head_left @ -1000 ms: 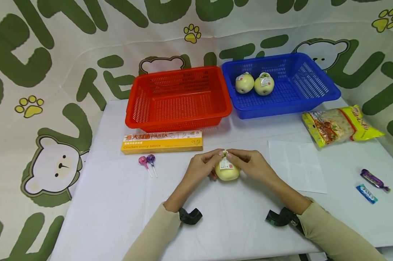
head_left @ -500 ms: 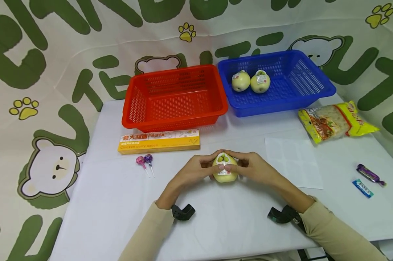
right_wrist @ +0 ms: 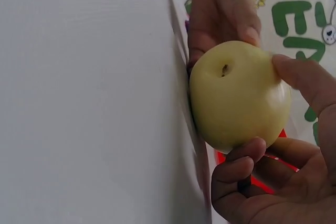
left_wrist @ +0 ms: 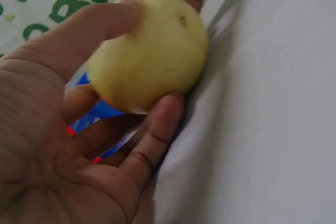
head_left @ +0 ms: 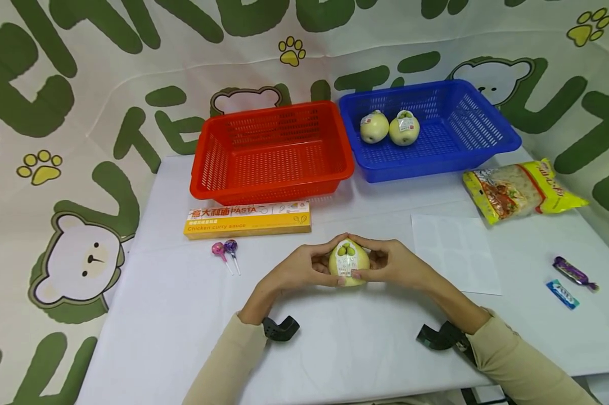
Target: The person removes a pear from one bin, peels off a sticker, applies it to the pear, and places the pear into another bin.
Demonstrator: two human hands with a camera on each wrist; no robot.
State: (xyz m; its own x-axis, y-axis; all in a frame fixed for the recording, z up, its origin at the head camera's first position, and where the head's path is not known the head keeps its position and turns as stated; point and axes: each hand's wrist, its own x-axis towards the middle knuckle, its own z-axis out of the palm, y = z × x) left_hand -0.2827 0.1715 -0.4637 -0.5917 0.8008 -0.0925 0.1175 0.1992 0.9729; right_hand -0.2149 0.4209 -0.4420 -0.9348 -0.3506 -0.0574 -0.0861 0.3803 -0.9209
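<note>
Between both hands, near the middle of the table, is a pale yellow apple (head_left: pixel 341 263) with a white printed label. My left hand (head_left: pixel 296 267) grips its left side, thumb on the near side and fingers behind and below. On the opposite side my right hand (head_left: pixel 399 263) holds it the same way, with the fingertips of both hands close together at the top. In the left wrist view the apple (left_wrist: pixel 157 51) shows its smooth underside with a small dark pit. The right wrist view has the apple (right_wrist: pixel 241 98) close above the white cloth, with curled fingers under it.
Behind stand a red basket (head_left: pixel 271 194) and a blue basket (head_left: pixel 436 163) with two similar apples (head_left: pixel 404 130). A pasta box (head_left: pixel 248 220) and two lollipops (head_left: pixel 224 250) lie left. Right are a paper sheet (head_left: pixel 456 256), a yellow food bag (head_left: pixel 517 191) and two small wrapped sweets (head_left: pixel 567 281).
Both thumbs have slid from the top of the apple down its near side. The apple has tilted so its label faces up toward the head camera.
</note>
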